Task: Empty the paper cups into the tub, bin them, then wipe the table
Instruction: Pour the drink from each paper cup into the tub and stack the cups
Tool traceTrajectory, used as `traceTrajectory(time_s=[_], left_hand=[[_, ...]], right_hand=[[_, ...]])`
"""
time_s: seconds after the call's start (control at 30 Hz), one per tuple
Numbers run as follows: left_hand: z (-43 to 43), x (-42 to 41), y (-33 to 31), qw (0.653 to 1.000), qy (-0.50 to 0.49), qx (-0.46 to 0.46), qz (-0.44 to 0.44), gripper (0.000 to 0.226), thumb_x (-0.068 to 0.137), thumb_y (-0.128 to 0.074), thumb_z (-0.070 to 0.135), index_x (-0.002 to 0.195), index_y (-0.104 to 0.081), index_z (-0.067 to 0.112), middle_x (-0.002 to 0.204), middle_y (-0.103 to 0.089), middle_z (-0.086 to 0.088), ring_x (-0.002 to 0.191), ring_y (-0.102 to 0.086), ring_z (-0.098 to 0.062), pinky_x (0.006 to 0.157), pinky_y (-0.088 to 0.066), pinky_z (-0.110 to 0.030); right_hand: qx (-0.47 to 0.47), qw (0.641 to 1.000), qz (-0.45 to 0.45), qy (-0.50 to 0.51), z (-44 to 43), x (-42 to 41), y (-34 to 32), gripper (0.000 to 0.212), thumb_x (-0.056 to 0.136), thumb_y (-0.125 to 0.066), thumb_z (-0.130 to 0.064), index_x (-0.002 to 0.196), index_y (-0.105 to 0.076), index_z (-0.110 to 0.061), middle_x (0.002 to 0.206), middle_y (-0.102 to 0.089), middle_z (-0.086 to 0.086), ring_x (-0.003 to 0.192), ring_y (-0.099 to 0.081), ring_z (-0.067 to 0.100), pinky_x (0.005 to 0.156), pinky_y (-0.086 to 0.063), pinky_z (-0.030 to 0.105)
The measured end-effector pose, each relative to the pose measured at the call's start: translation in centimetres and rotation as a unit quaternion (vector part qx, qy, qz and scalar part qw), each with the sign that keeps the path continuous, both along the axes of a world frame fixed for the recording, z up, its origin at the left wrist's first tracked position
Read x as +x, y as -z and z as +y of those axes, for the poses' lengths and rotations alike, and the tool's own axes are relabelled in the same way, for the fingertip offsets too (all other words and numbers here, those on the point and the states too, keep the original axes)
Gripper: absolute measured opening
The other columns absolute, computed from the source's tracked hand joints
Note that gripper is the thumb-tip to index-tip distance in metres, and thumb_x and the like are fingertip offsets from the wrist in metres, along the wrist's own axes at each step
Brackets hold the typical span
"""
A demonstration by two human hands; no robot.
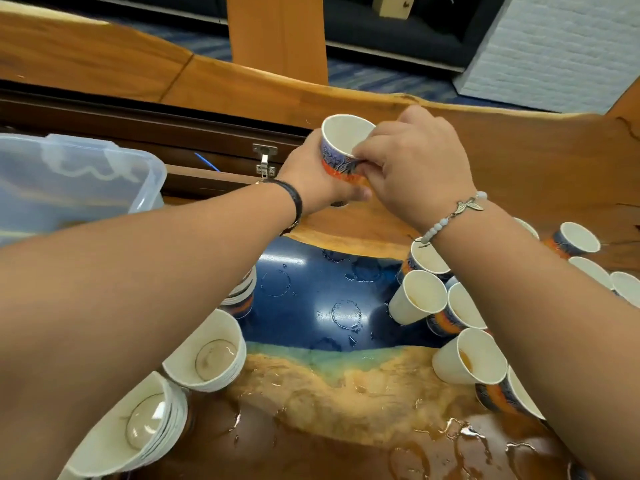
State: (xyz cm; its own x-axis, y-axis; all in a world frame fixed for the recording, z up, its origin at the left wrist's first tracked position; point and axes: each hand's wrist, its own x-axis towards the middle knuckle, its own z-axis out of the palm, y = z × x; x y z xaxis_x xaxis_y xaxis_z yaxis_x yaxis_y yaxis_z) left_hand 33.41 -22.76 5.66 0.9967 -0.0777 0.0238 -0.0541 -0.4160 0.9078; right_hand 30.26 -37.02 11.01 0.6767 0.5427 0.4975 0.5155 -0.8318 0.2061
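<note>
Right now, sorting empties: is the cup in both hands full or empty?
Seemingly empty: the tilted cup shows only white inside; its bottom is partly hidden.

I see one paper cup (343, 140), blue and orange outside and white inside, tilted with its mouth toward the camera. The left hand (311, 174) grips its base and the right hand (415, 161) pinches its wall. It sits above the far wooden part of the table (519, 161), to the right of the translucent tub (145, 174), which stands at the left edge. Two nested stacks (207, 355) (138, 420) lean at lower left. On the right I count a tight cluster of cups (420, 296); at least two hold orange liquid (465, 360) low inside. The blue centre of the table carries wet rings (346, 313), and I see a puddle (467, 434) near the front.
</note>
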Motion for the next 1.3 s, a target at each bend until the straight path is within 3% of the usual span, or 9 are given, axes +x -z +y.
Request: traceTrajectory(time_s=[0.1,0.23,0.37,0.47,0.57,0.63,0.73,0.87,1.3], left_hand=[[2.6,-2.1,-1.2,0.998,-0.025,-0.046,-0.024,0.080,0.057,-0.089,0.025,0.126,-0.047,0.024,0.104,-0.057,0.014,0.100,-0.056,-0.005,0.083,-0.042,-0.016],[7.1,-5.1,-3.2,0.997,-0.051,-0.049,-0.041,0.087,0.054,-0.088,0.029,0.128,-0.044,0.024,0.112,-0.057,0.012,0.107,-0.056,-0.006,0.094,-0.045,-0.021],[13.8,-8.8,-4.5,0.989,-0.128,0.014,-0.066,0.084,0.064,-0.087,0.018,0.133,-0.040,0.023,0.111,-0.050,0.012,0.104,-0.049,-0.004,0.083,-0.044,-0.014],[18.7,-12.0,-4.6,0.988,-0.144,0.041,-0.044,0.087,0.067,-0.086,0.016,0.137,-0.034,0.020,0.118,-0.047,0.008,0.105,-0.048,-0.007,0.060,-0.046,-0.006],[22.3,-14.5,-4.3,0.981,-0.173,0.082,-0.017,0.100,0.048,-0.086,0.041,0.133,-0.039,0.019,0.121,-0.053,0.004,0.110,-0.054,-0.015,0.078,-0.053,-0.025],[23.8,-15.7,-3.7,0.976,-0.191,0.105,0.008,0.094,0.044,-0.084,0.037,0.128,-0.045,0.019,0.117,-0.059,-0.002,0.108,-0.058,-0.021,0.085,-0.055,-0.040],[26.0,-17.3,-2.2,0.961,-0.209,0.172,0.049,0.070,0.061,-0.084,0.016,0.120,-0.047,0.019,0.107,-0.059,-0.004,0.101,-0.057,-0.024,0.084,-0.053,-0.042],[27.6,-18.6,-0.5,0.943,-0.167,0.268,0.109,0.062,0.065,-0.082,0.014,0.113,-0.043,0.022,0.088,-0.053,-0.001,0.080,-0.053,-0.019,0.061,-0.047,-0.031],[29.2,-19.0,0.4,0.765,-0.032,0.622,0.163,0.057,0.068,-0.078,0.036,0.112,-0.045,0.026,0.091,-0.057,0.001,0.088,-0.056,-0.022,0.083,-0.044,-0.037]], right_hand=[[0.013,0.998,-0.021,-0.049,2.5,-1.6,-1.8,0.022,0.079,-0.057,-0.023,0.087,-0.076,-0.015,0.082,-0.070,0.004,0.077,-0.052,0.034,0.064,-0.031,0.036],[0.095,0.994,0.005,-0.056,6.2,-3.3,-3.1,0.028,0.084,-0.060,-0.033,0.107,-0.070,-0.020,0.105,-0.067,0.001,0.094,-0.052,0.029,0.074,-0.040,0.040],[0.221,0.973,0.064,0.024,10.4,-5.0,-1.9,0.035,0.088,-0.055,-0.042,0.119,-0.063,-0.026,0.117,-0.061,-0.004,0.109,-0.049,0.022,0.090,-0.042,0.039],[0.198,0.959,0.191,0.066,14.8,-6.8,1.0,0.035,0.091,-0.050,-0.039,0.123,-0.060,-0.029,0.125,-0.059,-0.004,0.118,-0.047,0.024,0.094,-0.040,0.042],[0.184,0.939,0.291,0.027,19.7,-8.4,4.0,0.031,0.091,-0.046,-0.036,0.113,-0.064,-0.022,0.115,-0.063,0.003,0.110,-0.054,0.028,0.089,-0.046,0.042],[0.191,0.921,0.340,0.016,22.5,-8.9,5.3,0.033,0.094,-0.045,-0.035,0.110,-0.063,-0.013,0.113,-0.061,0.009,0.107,-0.055,0.030,0.088,-0.047,0.041],[0.186,0.910,0.371,0.025,25.8,-9.9,7.0,0.039,0.097,-0.042,-0.033,0.123,-0.054,-0.006,0.131,-0.048,0.012,0.122,-0.044,0.030,0.100,-0.040,0.043],[0.164,0.911,0.374,0.056,27.1,-10.4,8.3,0.051,0.100,-0.034,-0.031,0.144,-0.031,-0.005,0.157,-0.014,0.008,0.143,-0.016,0.026,0.115,-0.022,0.045],[0.121,0.916,0.373,0.083,26.6,-10.9,8.0,0.048,0.103,-0.026,-0.027,0.149,-0.023,-0.011,0.160,-0.005,0.002,0.145,-0.012,0.023,0.115,-0.023,0.047]])
